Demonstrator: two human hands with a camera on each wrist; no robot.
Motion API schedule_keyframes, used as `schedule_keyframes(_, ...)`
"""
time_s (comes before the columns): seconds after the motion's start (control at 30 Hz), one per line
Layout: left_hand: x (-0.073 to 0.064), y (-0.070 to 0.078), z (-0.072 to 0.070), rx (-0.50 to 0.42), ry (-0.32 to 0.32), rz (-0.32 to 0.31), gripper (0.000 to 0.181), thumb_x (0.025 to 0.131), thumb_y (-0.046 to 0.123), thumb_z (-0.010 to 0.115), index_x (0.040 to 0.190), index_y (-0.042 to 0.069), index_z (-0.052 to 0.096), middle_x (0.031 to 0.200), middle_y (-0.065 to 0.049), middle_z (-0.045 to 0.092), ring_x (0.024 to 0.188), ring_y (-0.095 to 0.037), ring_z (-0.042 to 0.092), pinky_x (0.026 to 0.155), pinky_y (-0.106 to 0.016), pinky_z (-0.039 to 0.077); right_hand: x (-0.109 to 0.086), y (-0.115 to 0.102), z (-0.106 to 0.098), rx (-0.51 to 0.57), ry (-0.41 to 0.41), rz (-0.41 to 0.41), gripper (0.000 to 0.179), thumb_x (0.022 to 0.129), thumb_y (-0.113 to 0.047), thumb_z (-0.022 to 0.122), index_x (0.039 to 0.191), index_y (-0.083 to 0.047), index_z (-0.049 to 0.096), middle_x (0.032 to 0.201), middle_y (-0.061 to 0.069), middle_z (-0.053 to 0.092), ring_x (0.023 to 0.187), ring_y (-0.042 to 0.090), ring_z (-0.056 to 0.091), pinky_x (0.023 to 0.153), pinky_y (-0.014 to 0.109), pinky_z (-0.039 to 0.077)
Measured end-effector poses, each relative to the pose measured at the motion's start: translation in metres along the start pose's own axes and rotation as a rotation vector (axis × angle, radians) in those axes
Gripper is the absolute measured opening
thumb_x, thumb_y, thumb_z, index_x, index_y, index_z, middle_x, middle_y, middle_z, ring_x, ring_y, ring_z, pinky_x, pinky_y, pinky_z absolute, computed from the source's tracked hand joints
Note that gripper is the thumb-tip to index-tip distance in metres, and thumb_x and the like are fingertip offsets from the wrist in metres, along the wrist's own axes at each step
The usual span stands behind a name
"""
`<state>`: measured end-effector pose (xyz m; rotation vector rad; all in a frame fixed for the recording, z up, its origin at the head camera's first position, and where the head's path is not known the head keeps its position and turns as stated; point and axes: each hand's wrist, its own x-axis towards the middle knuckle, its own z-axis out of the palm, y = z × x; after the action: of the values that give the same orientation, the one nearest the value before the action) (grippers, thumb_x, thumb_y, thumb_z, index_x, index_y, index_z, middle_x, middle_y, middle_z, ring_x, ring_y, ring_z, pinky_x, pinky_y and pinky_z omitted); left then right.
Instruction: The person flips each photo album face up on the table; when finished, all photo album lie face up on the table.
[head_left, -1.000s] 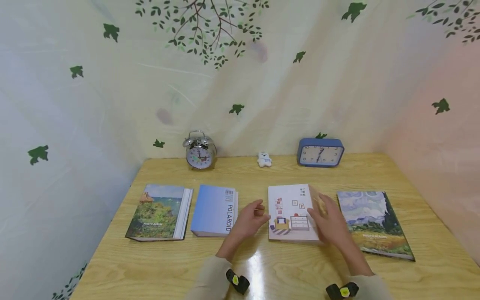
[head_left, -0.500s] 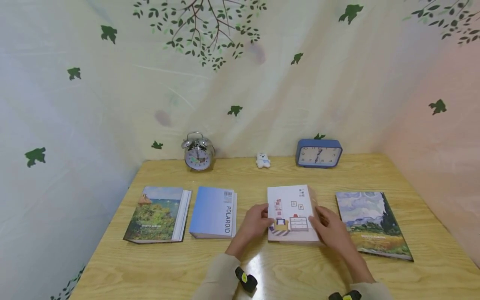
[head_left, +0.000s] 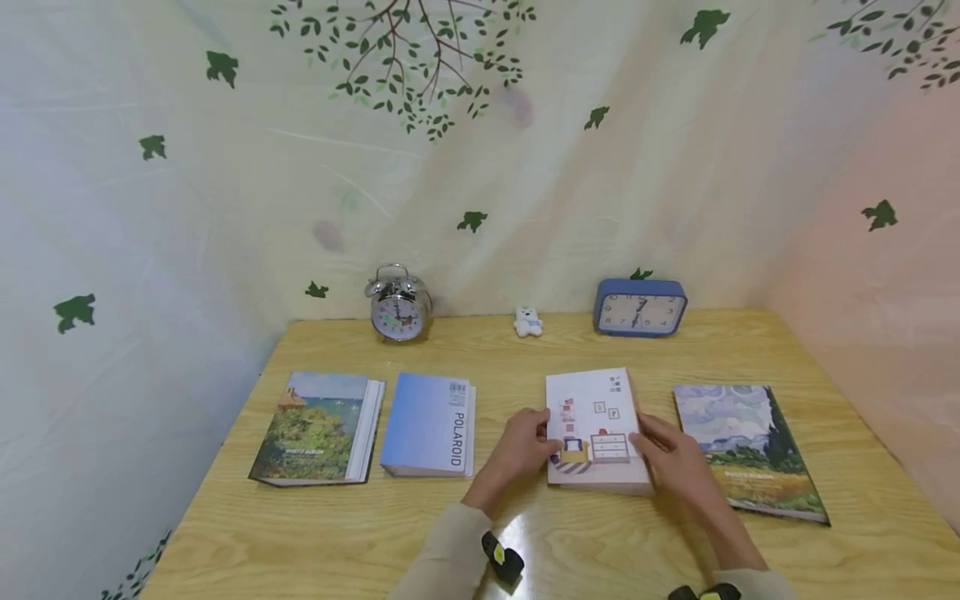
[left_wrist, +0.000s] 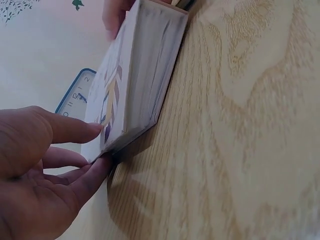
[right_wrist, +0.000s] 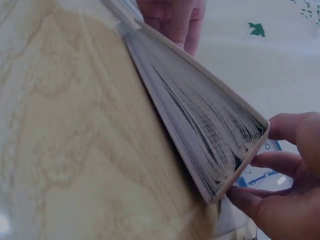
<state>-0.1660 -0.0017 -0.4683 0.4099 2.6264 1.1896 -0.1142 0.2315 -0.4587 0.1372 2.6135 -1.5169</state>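
Note:
A thick white photo album with a printed room scene lies right of centre on the table in the head view. My left hand grips its left edge, thumb on the cover. In the left wrist view, fingers reach under that edge, which looks slightly raised above the wood. On the opposite side my right hand holds the spine. The right wrist view shows its fingers against the spine and the album's packed pages.
A blue POLAROID album and a garden-painting album lie to the left. A landscape-painting album is close beyond my right hand. Along the back stand a twin-bell clock, a white bear figure and a blue clock.
My left hand has come right onto the album's left edge and now grips it. The album has shifted slightly right, and the right hand has moved with it.

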Motion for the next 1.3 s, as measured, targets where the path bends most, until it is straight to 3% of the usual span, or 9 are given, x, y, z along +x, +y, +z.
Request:
schedule_keyframes(0.2,0.001,0.004,0.002,0.053,-0.018,0.021,0.056,0.088,0.022,0.069,0.135,-0.002,0.051,0.099,-0.007,0.057,0.083,-0.011,0.05,0.07,-0.021,0.045,-0.002,-0.009,-0.006,0.095,0.001,0.033,0.067,0.095,-0.052,0.049,0.15,-0.019,0.031,0.151,0.01,0.037,0.139,0.032,0.035,0.107,0.044,0.038)
schedule_keyframes(0.37,0.0,0.017,0.002,0.075,-0.061,0.048,0.059,0.088,0.034,0.069,0.135,0.002,0.053,0.102,-0.009,0.061,0.081,-0.011,0.049,0.068,-0.021,0.043,-0.003,-0.018,-0.011,0.147,-0.008,0.021,0.069,0.093,-0.054,0.051,0.151,-0.022,0.029,0.154,0.012,0.032,0.14,0.033,0.032,0.106,0.045,0.04)
schedule_keyframes(0.5,-0.002,0.029,0.006,0.074,-0.099,0.036,0.072,0.087,0.048,0.066,0.141,0.007,0.047,0.123,-0.012,0.06,0.089,-0.013,0.051,0.078,-0.025,0.046,-0.006,-0.026,-0.015,0.131,-0.008,-0.001,0.069,0.094,-0.053,0.051,0.151,-0.023,0.027,0.156,0.016,0.026,0.138,0.038,0.035,0.1,0.049,0.046)
schedule_keyframes(0.6,-0.003,0.035,0.009,0.048,-0.098,0.05,0.079,0.086,0.055,0.062,0.145,0.008,0.04,0.145,-0.015,0.046,0.115,-0.017,0.053,0.097,-0.031,0.046,-0.008,-0.032,-0.017,0.107,-0.007,-0.018,0.07,0.094,-0.053,0.051,0.152,-0.021,0.027,0.157,0.017,0.024,0.137,0.04,0.036,0.097,0.048,0.048)
schedule_keyframes(0.73,-0.003,0.041,0.011,-0.046,-0.116,0.054,0.08,0.087,0.06,0.059,0.149,0.014,0.036,0.155,-0.007,0.032,0.133,-0.019,0.042,0.107,-0.036,0.039,-0.011,-0.038,-0.018,0.113,-0.001,-0.018,0.071,0.094,-0.052,0.051,0.152,-0.019,0.028,0.155,0.019,0.026,0.134,0.039,0.04,0.092,0.043,0.052)
schedule_keyframes(0.9,-0.001,0.042,0.006,-0.173,-0.166,0.011,0.073,0.089,0.061,0.054,0.15,0.026,0.034,0.148,-0.001,0.044,0.117,-0.012,0.052,0.099,-0.034,0.045,-0.013,-0.044,-0.02,0.133,0.018,-0.033,0.065,0.096,-0.049,0.049,0.151,-0.018,0.031,0.151,0.019,0.035,0.13,0.039,0.046,0.089,0.037,0.054)
schedule_keyframes(1.0,0.0,0.039,0.001,-0.208,-0.178,0.051,0.069,0.092,0.058,0.051,0.15,0.026,0.033,0.148,-0.004,0.045,0.126,-0.015,0.051,0.102,-0.036,0.045,-0.012,-0.046,-0.02,0.128,0.036,-0.057,0.06,0.098,-0.047,0.048,0.149,-0.018,0.035,0.149,0.016,0.039,0.127,0.035,0.05,0.088,0.032,0.054)
schedule_keyframes(1.23,-0.002,0.031,-0.011,-0.433,-0.21,0.129,0.061,0.095,0.049,0.053,0.149,0.035,0.03,0.153,0.005,0.035,0.134,-0.023,0.045,0.102,-0.034,0.046,-0.007,-0.048,-0.011,0.205,0.03,-0.155,0.053,0.1,-0.039,0.048,0.147,-0.017,0.04,0.146,0.014,0.044,0.111,-0.006,0.056,0.088,0.019,0.052)
schedule_keyframes(1.3,-0.003,0.03,-0.017,-0.499,-0.21,0.144,0.059,0.095,0.044,0.055,0.148,0.037,0.031,0.153,0.007,0.035,0.133,-0.023,0.047,0.099,-0.032,0.048,-0.005,-0.049,-0.006,0.229,0.015,-0.169,0.053,0.099,-0.038,0.049,0.147,-0.018,0.04,0.147,0.012,0.044,0.111,-0.008,0.055,0.09,0.019,0.051)
